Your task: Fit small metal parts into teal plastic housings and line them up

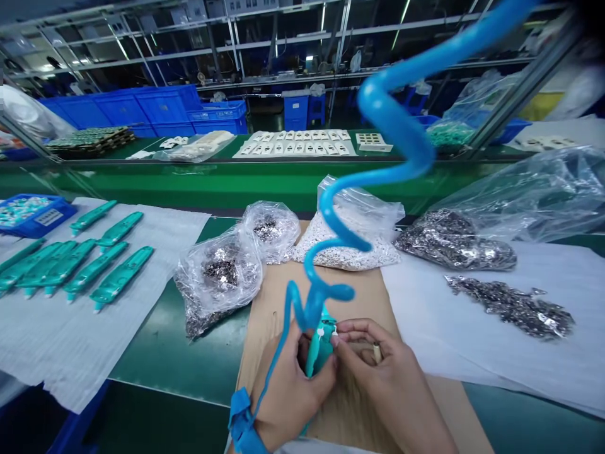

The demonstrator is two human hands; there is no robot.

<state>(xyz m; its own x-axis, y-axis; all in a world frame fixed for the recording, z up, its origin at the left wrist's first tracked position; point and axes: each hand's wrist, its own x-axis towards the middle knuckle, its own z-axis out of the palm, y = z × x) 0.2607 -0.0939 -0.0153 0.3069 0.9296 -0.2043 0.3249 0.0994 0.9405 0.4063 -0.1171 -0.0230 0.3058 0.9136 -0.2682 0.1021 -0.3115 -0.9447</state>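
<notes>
My left hand [295,384] is wrapped round a teal plastic housing [320,350], which it holds tilted upward above the brown cardboard [352,410]. Small white pieces show near the housing's upper end. My right hand [385,372] pinches at the housing's right edge, thumb and forefinger together on a small white part [335,335]. A small beige piece [377,352] shows between its other fingers; its kind is unclear. A blue wrist strap [243,419] circles my left wrist, and its coiled blue cord [345,214] rises across the view, hiding part of the housing's top.
Several teal housings [121,277] lie on white foam at left, beside a blue bin [40,214]. Bags of metal parts [220,277] and a bag of white parts [347,243] stand beyond my hands. Loose metal parts [515,306] are heaped at right. Behind runs a green conveyor [198,189].
</notes>
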